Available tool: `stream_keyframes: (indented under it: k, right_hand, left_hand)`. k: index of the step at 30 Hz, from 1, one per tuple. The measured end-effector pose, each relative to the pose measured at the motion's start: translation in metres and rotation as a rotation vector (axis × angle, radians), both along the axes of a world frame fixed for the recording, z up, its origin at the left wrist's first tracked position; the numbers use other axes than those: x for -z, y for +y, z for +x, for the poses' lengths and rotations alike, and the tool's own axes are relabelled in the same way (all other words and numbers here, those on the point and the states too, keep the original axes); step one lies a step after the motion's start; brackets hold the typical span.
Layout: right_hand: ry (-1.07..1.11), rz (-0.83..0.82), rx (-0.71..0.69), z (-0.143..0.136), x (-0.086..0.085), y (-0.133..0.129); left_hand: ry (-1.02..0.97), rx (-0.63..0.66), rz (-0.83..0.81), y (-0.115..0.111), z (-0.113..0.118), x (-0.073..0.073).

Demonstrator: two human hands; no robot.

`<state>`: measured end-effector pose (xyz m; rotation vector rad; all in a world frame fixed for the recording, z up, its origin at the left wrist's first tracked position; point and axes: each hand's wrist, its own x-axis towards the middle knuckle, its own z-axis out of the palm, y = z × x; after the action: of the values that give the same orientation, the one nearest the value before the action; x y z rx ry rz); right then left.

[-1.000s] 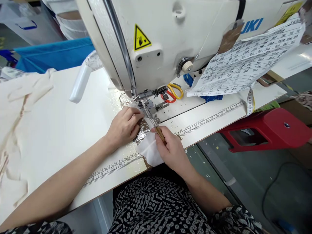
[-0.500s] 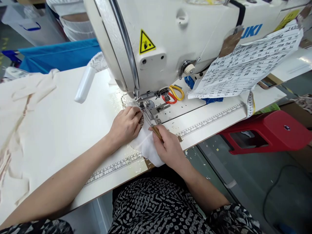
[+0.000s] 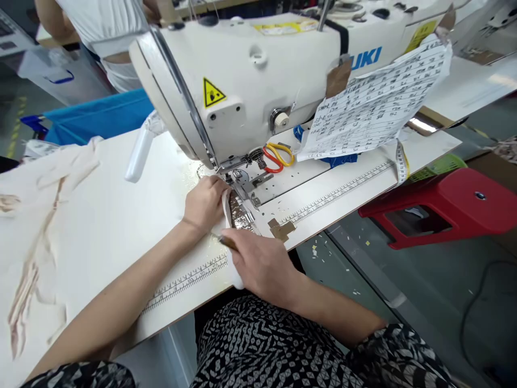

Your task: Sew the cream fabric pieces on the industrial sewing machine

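White fabric (image 3: 227, 211) runs from beside the needle area of the sewing machine (image 3: 242, 81) down to the table's front edge, now narrow and bunched. My left hand (image 3: 205, 203) is closed on its upper part, just left of the presser foot (image 3: 231, 177). Lower down and to the right, my right hand (image 3: 260, 264) is wrapped round a thin tool with a brown handle (image 3: 229, 242), its metal end pointing left. The same hand touches the fabric, whose lower end hangs under its fingers.
Red and yellow scissors handles (image 3: 278, 157) lie behind the needle area. A written sheet (image 3: 371, 108) hangs at the right. Pale fabric pieces (image 3: 52, 215) lie far left. A red stool (image 3: 444, 207) stands right; a person (image 3: 109, 27) is beyond.
My right hand has moved left and down with the tool, which now points left instead of up at the needle. The fabric has narrowed, uncovering the shiny plate. The view has shifted.
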<state>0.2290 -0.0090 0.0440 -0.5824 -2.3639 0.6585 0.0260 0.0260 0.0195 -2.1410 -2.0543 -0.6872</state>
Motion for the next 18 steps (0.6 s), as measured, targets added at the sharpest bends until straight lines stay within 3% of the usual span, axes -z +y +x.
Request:
stream_keyframes:
  k: [3,6,11,18]
  right_hand:
    - [-0.230,-0.032,0.229,0.010,0.005,0.011]
    - [-0.388,-0.052,0.336,0.010,0.010,0.026]
    - [-0.344,0.015,0.306,0.000,0.019,0.041]
    - [-0.249,0.068,0.309,-0.003,0.027,0.043]
  left_hand:
    - [-0.296,-0.011,0.049,0.000,-0.008,0.005]
    - [-0.501,-0.001,0.011,0.001,-0.012,0.005]
    - [-0.659,-0.044,-0.037,0.002,-0.011,-0.001]
    - [-0.674,-0.067,-0.050,0.004,-0.009,-0.002]
